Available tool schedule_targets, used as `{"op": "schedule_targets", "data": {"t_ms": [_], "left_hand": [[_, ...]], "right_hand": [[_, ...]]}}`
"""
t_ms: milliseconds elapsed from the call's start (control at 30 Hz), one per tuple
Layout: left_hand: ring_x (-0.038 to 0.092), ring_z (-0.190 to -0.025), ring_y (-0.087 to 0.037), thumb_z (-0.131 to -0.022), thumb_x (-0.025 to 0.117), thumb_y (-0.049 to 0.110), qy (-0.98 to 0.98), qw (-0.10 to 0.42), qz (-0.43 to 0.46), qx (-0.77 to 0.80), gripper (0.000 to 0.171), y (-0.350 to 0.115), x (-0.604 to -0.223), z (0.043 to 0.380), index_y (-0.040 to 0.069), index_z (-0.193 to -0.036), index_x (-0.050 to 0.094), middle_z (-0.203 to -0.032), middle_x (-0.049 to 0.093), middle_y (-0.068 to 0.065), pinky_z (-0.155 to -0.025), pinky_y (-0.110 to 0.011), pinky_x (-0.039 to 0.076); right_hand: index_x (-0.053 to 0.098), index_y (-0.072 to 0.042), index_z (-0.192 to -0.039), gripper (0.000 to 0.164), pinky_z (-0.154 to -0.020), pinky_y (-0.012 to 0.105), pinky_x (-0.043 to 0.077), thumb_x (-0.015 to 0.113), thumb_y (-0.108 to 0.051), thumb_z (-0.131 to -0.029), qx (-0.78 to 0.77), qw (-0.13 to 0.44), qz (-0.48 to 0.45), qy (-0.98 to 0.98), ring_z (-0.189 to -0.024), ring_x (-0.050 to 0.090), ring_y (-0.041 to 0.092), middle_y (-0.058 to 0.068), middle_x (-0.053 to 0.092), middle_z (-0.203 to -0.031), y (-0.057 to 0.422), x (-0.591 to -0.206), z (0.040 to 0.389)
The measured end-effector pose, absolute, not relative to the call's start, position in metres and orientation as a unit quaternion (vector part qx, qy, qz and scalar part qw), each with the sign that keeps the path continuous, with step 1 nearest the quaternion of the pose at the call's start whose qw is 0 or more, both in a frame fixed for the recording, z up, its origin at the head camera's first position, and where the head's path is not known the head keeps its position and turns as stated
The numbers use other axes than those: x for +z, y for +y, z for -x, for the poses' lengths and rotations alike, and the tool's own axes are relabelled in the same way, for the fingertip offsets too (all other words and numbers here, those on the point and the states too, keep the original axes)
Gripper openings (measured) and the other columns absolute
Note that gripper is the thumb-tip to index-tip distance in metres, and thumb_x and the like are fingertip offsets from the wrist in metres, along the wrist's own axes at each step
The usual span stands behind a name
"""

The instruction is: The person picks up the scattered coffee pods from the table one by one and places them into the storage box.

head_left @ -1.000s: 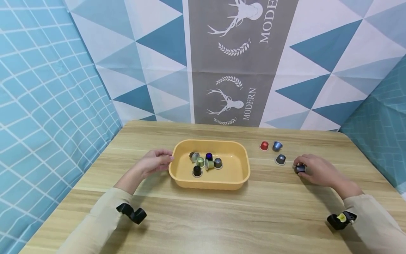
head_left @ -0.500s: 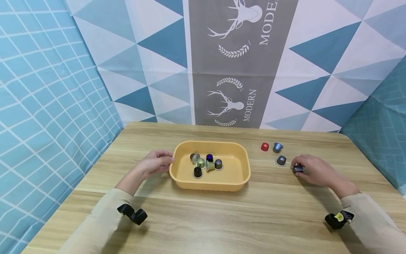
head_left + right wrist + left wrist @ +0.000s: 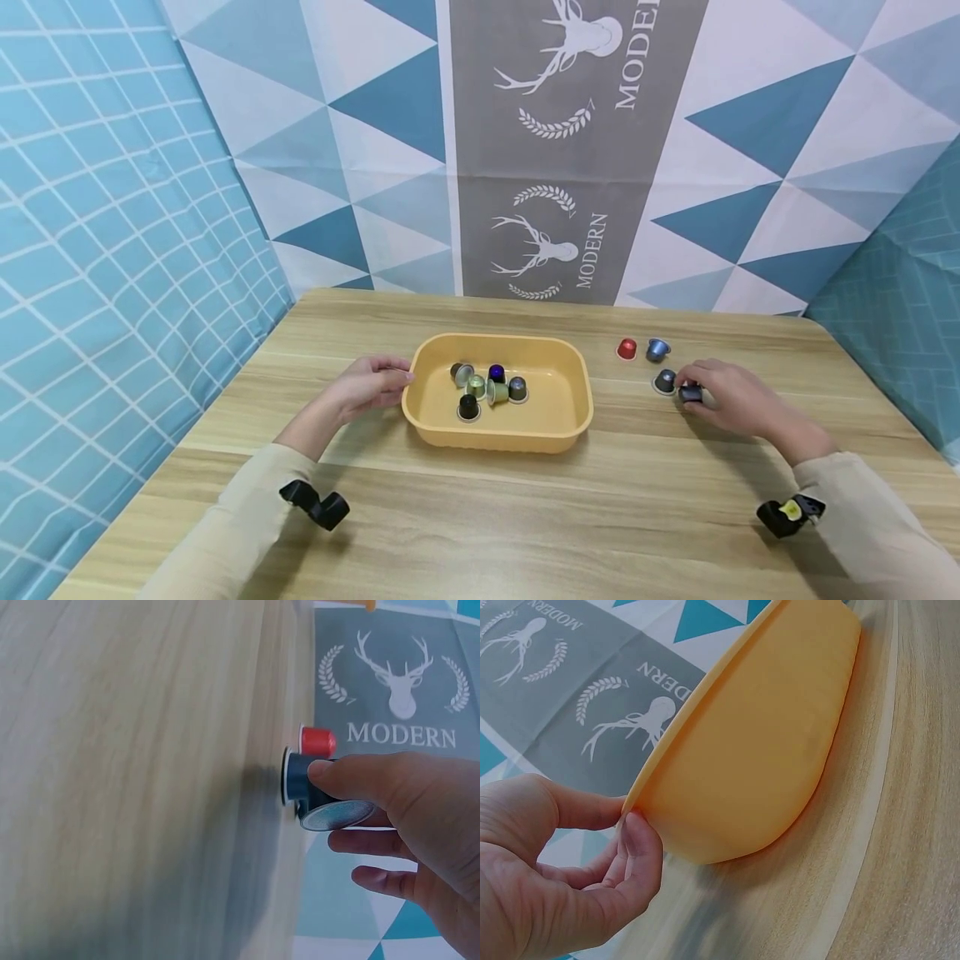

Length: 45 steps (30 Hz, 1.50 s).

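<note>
I am seated at a light wooden table [image 3: 525, 517], looking down at both my hands. My right hand [image 3: 731, 396] pinches a dark capsule [image 3: 691, 393] between thumb and fingers, low over the table on my right side. In the right wrist view the thumb lies across the capsule's side and its silvery foil end [image 3: 337, 815] shows beneath; I cannot tell whether it is touching the table.

Just beside it, toward the middle, a dark grey capsule [image 3: 664, 381] stands on the table. Farther back sit a red capsule [image 3: 626, 348] and a blue capsule [image 3: 657, 348], side by side, near each other.

My left hand [image 3: 365, 389] rests at the left end of a shallow orange tray [image 3: 573, 417] in the middle of the table. The left wrist view shows my thumb and first finger pinching the tray's rim [image 3: 641, 796], the other fingers curled below.

Inside the tray lies a loose cluster of six capsules [image 3: 486, 386], dark, silver, green and deep blue, some upright, some tipped on their sides.

A small black camera is strapped to each of my beige sleeves.
</note>
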<state>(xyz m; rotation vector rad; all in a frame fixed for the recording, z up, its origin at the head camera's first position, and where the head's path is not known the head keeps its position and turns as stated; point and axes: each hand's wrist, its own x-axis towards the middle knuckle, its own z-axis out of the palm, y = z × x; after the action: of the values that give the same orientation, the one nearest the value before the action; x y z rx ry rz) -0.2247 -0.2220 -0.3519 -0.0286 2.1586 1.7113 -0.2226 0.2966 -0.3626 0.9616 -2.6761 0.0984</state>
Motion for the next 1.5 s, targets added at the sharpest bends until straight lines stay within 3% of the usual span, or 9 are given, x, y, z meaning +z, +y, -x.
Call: {"op": "schedule_targets", "data": {"t_ms": [400,1133,1500], "left_hand": [[0.059,-0.093,-0.008,-0.095,0.057,0.013,0.772,0.189,0.010,0.607,0.047,-0.222,-0.351,0.224,-0.010,-0.133,0.041,-0.110,0.057,-0.007,-0.080,-0.019,0.054],[0.060,-0.091,-0.008,-0.094,0.058,0.014,0.774,0.183,0.005,0.606,0.046,-0.221,-0.352,0.225,-0.010,-0.131,0.043,-0.111,0.058,-0.009,-0.080,-0.019,0.055],[0.059,-0.085,-0.008,-0.095,0.056,0.011,0.761,0.189,0.002,0.621,0.043,-0.222,-0.353,0.222,-0.011,-0.129,0.043,-0.099,0.059,-0.003,-0.075,-0.019,0.054]], "right_hand": [[0.068,-0.009,-0.094,0.034,-0.067,0.035,0.055,0.086,-0.007,-0.065,0.039,0.180,-0.370,-0.911,-0.078,0.062,0.014,0.001,0.066,-0.088,0.280,-0.356,0.223],[0.066,-0.010,-0.094,0.036,-0.068,0.036,0.056,0.087,-0.009,-0.064,0.031,0.206,-0.403,-0.891,-0.077,0.062,0.012,-0.001,0.065,-0.086,0.252,-0.339,0.220],[0.066,-0.012,-0.092,0.035,-0.064,0.032,0.054,0.087,-0.009,-0.064,0.029,0.241,-0.429,-0.870,-0.074,0.057,0.010,-0.002,0.062,-0.084,0.238,-0.336,0.220]]}}
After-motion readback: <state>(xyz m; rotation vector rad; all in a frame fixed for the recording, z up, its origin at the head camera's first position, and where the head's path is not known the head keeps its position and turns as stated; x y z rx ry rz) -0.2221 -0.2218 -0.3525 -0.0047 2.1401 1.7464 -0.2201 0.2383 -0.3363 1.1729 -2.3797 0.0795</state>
